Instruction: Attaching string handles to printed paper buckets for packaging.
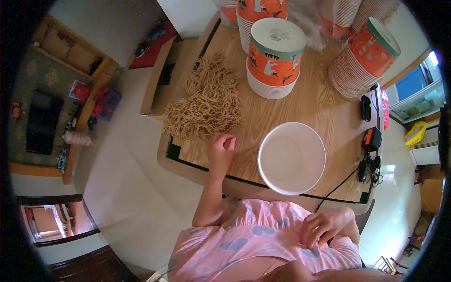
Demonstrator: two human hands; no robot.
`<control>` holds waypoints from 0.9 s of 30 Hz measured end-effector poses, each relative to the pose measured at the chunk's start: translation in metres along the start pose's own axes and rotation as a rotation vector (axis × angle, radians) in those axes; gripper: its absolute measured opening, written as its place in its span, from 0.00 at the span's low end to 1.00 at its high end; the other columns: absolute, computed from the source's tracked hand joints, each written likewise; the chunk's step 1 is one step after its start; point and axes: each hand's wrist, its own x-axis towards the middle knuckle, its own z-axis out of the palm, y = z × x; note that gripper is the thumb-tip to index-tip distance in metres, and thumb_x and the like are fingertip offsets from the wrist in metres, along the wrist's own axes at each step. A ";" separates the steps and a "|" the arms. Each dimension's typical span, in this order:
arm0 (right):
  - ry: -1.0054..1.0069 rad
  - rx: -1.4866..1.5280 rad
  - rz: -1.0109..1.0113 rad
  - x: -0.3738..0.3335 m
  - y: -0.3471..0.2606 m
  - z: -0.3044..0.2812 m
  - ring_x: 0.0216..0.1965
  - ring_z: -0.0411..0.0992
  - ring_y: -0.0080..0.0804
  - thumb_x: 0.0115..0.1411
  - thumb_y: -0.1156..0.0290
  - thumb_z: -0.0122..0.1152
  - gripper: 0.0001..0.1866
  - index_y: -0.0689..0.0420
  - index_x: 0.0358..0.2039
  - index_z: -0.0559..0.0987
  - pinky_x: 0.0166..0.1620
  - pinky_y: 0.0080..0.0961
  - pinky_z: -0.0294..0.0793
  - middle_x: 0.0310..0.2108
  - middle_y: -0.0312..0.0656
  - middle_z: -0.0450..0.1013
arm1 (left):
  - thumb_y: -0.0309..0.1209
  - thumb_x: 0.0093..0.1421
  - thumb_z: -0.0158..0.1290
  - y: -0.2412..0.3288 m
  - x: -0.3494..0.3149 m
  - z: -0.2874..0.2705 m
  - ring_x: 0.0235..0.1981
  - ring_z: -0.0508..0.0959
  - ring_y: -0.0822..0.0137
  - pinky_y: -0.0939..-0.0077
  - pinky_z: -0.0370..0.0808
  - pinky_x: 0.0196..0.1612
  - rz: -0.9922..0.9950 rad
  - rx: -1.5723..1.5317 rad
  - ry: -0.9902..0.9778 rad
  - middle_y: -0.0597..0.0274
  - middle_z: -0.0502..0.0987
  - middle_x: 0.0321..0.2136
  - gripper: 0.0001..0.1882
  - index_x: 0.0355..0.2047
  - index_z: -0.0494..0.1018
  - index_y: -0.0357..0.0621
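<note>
A heap of tan, stringy cord lies loosely tangled on the wooden table. At its near edge is my left hand, its fingers curled in together; whatever they hold, if anything, is hidden. To the right of that hand a white paper bucket stands with its mouth up and nothing visible inside. My right hand rests in front of my pink clothing with its fingers bent and drawn together. I cannot make out anything between them.
Stacks of upturned orange and white paper buckets stand behind the white one, with another stack leaning at the right. Black adapters and cables lie along the right edge. A cardboard box sits beside the table's left edge.
</note>
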 end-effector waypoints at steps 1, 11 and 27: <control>-0.045 -0.010 -0.003 -0.006 0.003 0.001 0.45 0.69 0.38 0.59 0.69 0.57 0.10 0.57 0.40 0.75 0.48 0.36 0.65 0.42 0.41 0.72 | 0.27 0.50 0.57 0.001 0.001 0.002 0.26 0.74 0.63 0.73 0.71 0.30 0.004 -0.005 -0.005 0.59 0.74 0.25 0.04 0.27 0.77 0.40; 0.008 0.045 -0.083 -0.005 0.015 0.012 0.42 0.69 0.43 0.60 0.71 0.54 0.08 0.59 0.38 0.76 0.46 0.36 0.66 0.41 0.45 0.71 | 0.26 0.50 0.57 -0.002 0.000 0.003 0.27 0.75 0.63 0.73 0.72 0.31 -0.016 -0.012 -0.028 0.59 0.74 0.26 0.05 0.28 0.76 0.40; 0.205 0.218 0.017 -0.031 -0.011 -0.028 0.32 0.73 0.39 0.50 0.70 0.67 0.13 0.61 0.36 0.78 0.38 0.35 0.68 0.32 0.42 0.75 | 0.27 0.47 0.56 -0.003 0.009 0.011 0.28 0.75 0.57 0.67 0.72 0.31 0.076 0.141 -0.012 0.56 0.74 0.25 0.05 0.26 0.76 0.41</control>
